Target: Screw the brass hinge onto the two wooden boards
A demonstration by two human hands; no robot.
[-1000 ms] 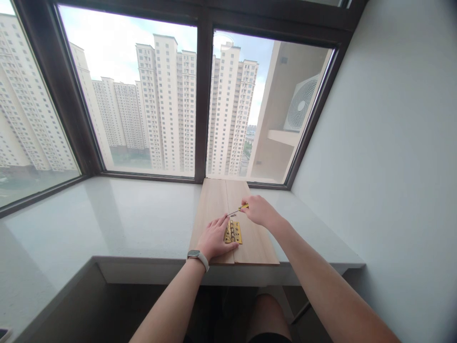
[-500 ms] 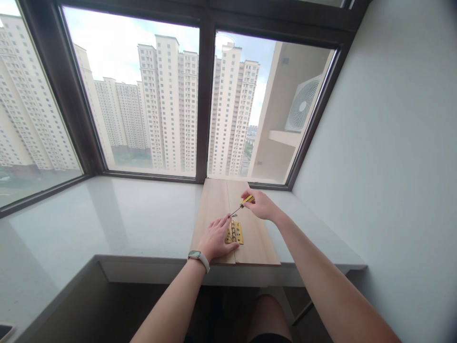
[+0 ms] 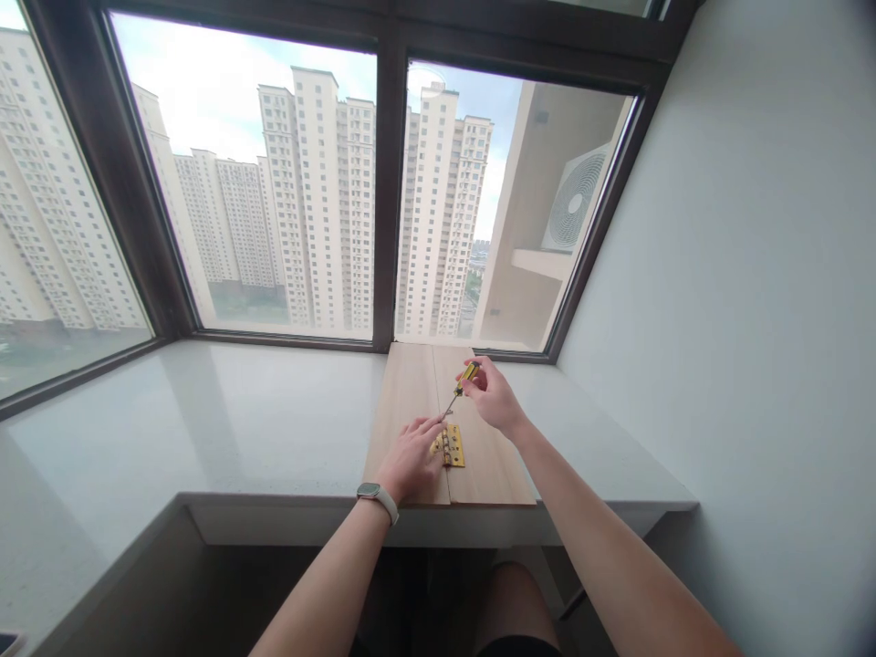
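White window-ledge surface under big windows, towers outside. Two wood boards lie side by side w/ brass hinge across their seam. We press our left hand flat on hinge's left leaf, fingers spread, nothing clasped; prob. to stop it sliding. Our right hand has grip closed round yellow-black screwdriver, tilted so tip meets hinge's top end near left fingertips. Screw too small to make out. Smartwatch on left wrist.
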